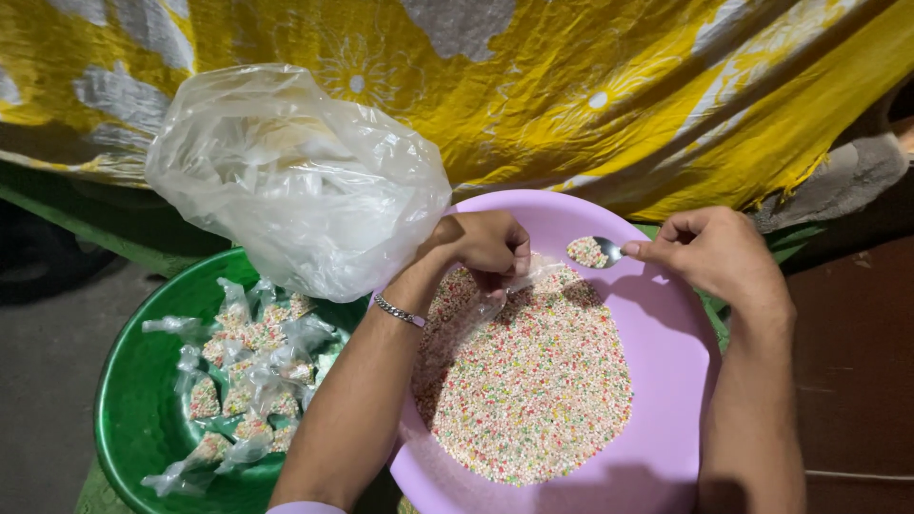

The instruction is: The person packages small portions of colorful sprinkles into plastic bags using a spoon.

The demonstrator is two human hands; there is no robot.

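A lilac plastic basin (666,381) holds a heap of tiny multicoloured candy beads (533,381). My right hand (714,252) grips a metal spoon (595,251) heaped with beads, held over the basin's far side. My left hand (487,246), a bracelet on its wrist, pinches a small clear plastic bag (533,279) just beside the spoon, above the beads.
A green basin (133,390) at the left holds several small tied clear packets of beads (243,381). A large crumpled clear plastic bag (286,176) rests over its far rim. Yellow flowered cloth (590,86) hangs behind. Dark floor lies at both sides.
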